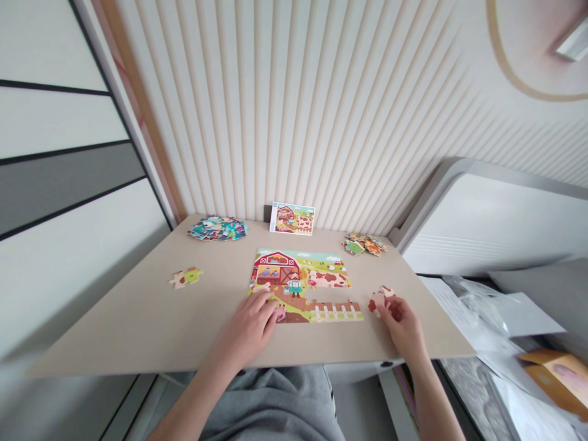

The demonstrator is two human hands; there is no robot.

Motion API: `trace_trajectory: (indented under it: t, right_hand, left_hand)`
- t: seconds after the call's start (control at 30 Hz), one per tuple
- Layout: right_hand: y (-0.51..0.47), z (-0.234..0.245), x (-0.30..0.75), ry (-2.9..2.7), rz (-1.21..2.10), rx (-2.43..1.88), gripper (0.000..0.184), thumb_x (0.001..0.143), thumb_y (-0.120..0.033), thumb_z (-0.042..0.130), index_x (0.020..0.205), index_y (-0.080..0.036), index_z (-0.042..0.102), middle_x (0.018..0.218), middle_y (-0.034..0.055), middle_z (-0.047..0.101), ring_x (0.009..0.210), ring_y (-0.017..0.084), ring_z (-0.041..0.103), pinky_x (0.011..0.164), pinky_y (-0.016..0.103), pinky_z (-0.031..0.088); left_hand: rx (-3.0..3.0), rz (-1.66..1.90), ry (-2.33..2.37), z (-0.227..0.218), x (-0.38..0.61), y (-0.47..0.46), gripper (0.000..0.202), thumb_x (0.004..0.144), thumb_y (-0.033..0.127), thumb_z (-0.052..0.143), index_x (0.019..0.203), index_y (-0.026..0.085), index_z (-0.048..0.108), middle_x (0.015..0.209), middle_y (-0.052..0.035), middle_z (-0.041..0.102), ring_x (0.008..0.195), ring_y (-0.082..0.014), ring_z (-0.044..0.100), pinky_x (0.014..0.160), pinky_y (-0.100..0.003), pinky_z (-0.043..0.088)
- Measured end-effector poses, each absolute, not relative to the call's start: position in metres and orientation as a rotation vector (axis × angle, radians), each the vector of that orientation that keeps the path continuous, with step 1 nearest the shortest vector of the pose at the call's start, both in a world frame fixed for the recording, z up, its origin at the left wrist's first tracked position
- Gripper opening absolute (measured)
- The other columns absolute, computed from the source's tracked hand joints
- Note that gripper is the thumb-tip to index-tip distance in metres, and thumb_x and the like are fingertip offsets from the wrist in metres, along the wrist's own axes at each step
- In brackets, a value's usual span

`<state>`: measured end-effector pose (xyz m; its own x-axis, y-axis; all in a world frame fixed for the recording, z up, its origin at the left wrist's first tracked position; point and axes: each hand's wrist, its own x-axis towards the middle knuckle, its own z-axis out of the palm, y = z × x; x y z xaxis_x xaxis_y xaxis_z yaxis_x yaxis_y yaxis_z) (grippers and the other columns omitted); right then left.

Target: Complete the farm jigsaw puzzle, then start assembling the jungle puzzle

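Note:
A partly assembled farm jigsaw (301, 283) with a red barn, a cow and a white fence lies in the middle of the beige table (138, 318). My left hand (252, 324) rests flat on its lower left corner, fingers stretched over the pieces. My right hand (402, 321) is to the right of the puzzle, fingers curled on a brown-and-white loose piece (380, 298) lying on the table. A joined pair of pieces (185, 277) sits alone at the left.
A reference picture card (292, 218) leans against the ribbed wall. One pile of loose pieces (217, 228) lies back left, another pile (364, 244) back right. A white cabinet (496, 226) and papers with a box (558, 373) are to the right.

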<state>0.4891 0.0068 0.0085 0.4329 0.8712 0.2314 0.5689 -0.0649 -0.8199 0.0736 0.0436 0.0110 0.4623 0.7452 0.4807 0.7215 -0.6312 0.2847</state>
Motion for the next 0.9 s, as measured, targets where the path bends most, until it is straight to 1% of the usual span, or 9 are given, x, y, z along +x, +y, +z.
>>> trace_trajectory:
  t: [0.13, 0.2, 0.27, 0.3, 0.37, 0.43, 0.53, 0.73, 0.9]
  right_hand:
    - [0.019, 0.026, 0.445, -1.342, 0.599, -1.535, 0.054, 0.085, -0.063, 0.068, 0.119, -0.021, 0.069, 0.085, 0.0036, 0.070, 0.073, 0.020, 0.064, 0.068, 0.032, 0.051]
    - [0.028, 0.036, 0.426, -1.454, 0.665, -1.522, 0.055, 0.089, -0.059, 0.065, 0.130, -0.022, 0.067, 0.089, 0.0043, 0.073, 0.074, 0.020, 0.066, 0.069, 0.033, 0.052]
    - [0.038, 0.042, 0.413, -1.570, 0.638, -1.551, 0.056, 0.091, -0.054, 0.064, 0.138, -0.026, 0.063, 0.099, 0.0054, 0.076, 0.081, 0.022, 0.069, 0.075, 0.035, 0.054]
    - [0.042, 0.043, 0.410, -1.624, 0.576, -1.574, 0.054, 0.091, -0.052, 0.064, 0.139, -0.027, 0.063, 0.106, 0.0064, 0.077, 0.089, 0.024, 0.070, 0.082, 0.037, 0.054]
    - [0.049, 0.043, 0.407, -1.707, 0.411, -1.620, 0.048, 0.091, -0.049, 0.062, 0.135, -0.028, 0.067, 0.120, 0.0082, 0.074, 0.107, 0.028, 0.068, 0.095, 0.042, 0.051]
    - [0.051, 0.039, 0.408, -1.760, 0.314, -1.654, 0.042, 0.093, -0.047, 0.060, 0.127, -0.027, 0.072, 0.125, 0.0097, 0.073, 0.116, 0.029, 0.065, 0.102, 0.043, 0.048]
    - [0.046, 0.032, 0.409, -1.823, 0.348, -1.684, 0.038, 0.094, -0.047, 0.060, 0.122, -0.027, 0.074, 0.125, 0.0100, 0.072, 0.116, 0.029, 0.065, 0.102, 0.043, 0.049]
    - [0.036, 0.026, 0.408, -1.940, 0.354, -1.664, 0.036, 0.093, -0.042, 0.063, 0.125, -0.028, 0.073, 0.128, 0.0095, 0.070, 0.118, 0.029, 0.063, 0.106, 0.046, 0.047]
    - [0.039, 0.024, 0.408, -2.001, 0.347, -1.664, 0.034, 0.094, -0.043, 0.063, 0.124, -0.031, 0.074, 0.137, 0.0083, 0.066, 0.127, 0.031, 0.058, 0.108, 0.050, 0.045]
  left_hand:
    - [2.639, 0.876, 1.336, 0.008, 0.073, 0.044, 0.023, 0.103, 0.025, 0.049, 0.118, 0.024, 0.066, 0.130, -0.0099, 0.064, 0.133, -0.0296, 0.055, 0.111, -0.051, 0.050]
    - [2.627, 0.880, 1.340, 0.009, 0.073, 0.044, 0.023, 0.103, 0.025, 0.050, 0.118, 0.024, 0.067, 0.129, -0.0097, 0.064, 0.132, -0.0296, 0.055, 0.111, -0.051, 0.050]
    - [2.620, 0.881, 1.340, 0.010, 0.073, 0.043, 0.022, 0.103, 0.025, 0.050, 0.117, 0.024, 0.067, 0.129, -0.0096, 0.064, 0.133, -0.0297, 0.055, 0.111, -0.051, 0.050]
    - [2.620, 0.880, 1.339, 0.010, 0.073, 0.043, 0.022, 0.103, 0.025, 0.049, 0.117, 0.024, 0.067, 0.129, -0.0096, 0.064, 0.133, -0.0297, 0.055, 0.111, -0.051, 0.050]
    - [2.618, 0.887, 1.340, 0.011, 0.074, 0.043, 0.022, 0.103, 0.025, 0.049, 0.117, 0.024, 0.066, 0.129, -0.0095, 0.064, 0.133, -0.0295, 0.055, 0.110, -0.051, 0.050]
    - [2.614, 0.893, 1.344, 0.011, 0.074, 0.042, 0.022, 0.104, 0.025, 0.049, 0.119, 0.024, 0.065, 0.130, -0.0092, 0.064, 0.133, -0.0289, 0.055, 0.110, -0.050, 0.050]
    - [2.619, 0.891, 1.337, 0.011, 0.074, 0.042, 0.023, 0.104, 0.025, 0.048, 0.119, 0.024, 0.065, 0.130, -0.0090, 0.064, 0.133, -0.0285, 0.055, 0.110, -0.050, 0.051]
    - [2.634, 0.912, 1.333, 0.011, 0.074, 0.043, 0.023, 0.104, 0.026, 0.049, 0.118, 0.023, 0.066, 0.129, -0.0097, 0.065, 0.131, -0.0290, 0.056, 0.109, -0.051, 0.051]
    - [2.623, 0.936, 1.320, 0.012, 0.074, 0.043, 0.024, 0.103, 0.024, 0.050, 0.119, 0.024, 0.067, 0.129, -0.0089, 0.065, 0.131, -0.0291, 0.056, 0.109, -0.051, 0.051]
